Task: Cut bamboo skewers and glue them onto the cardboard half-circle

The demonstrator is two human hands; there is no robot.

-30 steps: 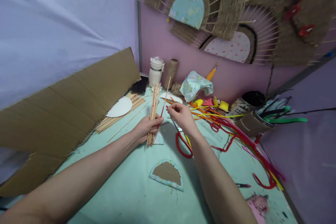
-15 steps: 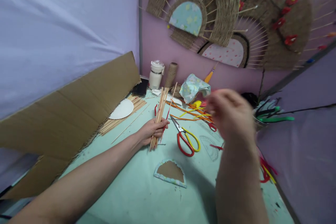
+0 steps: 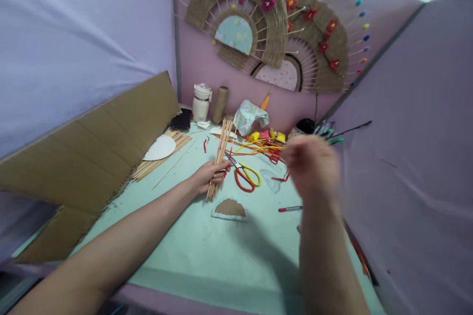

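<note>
My left hand [image 3: 210, 175] is wrapped round an upright, slightly tilted bundle of thin wooden sticks [image 3: 222, 145]. A thin red strip [image 3: 229, 155] rises beside the bundle at my fingertips. Raised over the right side of the table, my right hand [image 3: 312, 165] is blurred with its fingers curled in; anything it holds cannot be made out. Scissors with red and yellow handles [image 3: 246, 179] lie just right of my left hand. Nearer me sits a half-round cardboard piece edged with patterned fabric [image 3: 229, 208].
More sticks [image 3: 146, 171] and a white half-disc [image 3: 160, 147] lie left, by a big cardboard sheet [image 3: 92, 142]. Behind stand a white bottle [image 3: 201, 103] and a twine roll [image 3: 220, 104]. Orange and yellow strips, patterned cloth [image 3: 251, 115] and a pen [image 3: 290, 209] are also there.
The view has shifted, showing more of the right wall and the table's front edge. My left hand still grips the sticks. My right hand stays raised, its fingers still blurred.
</note>
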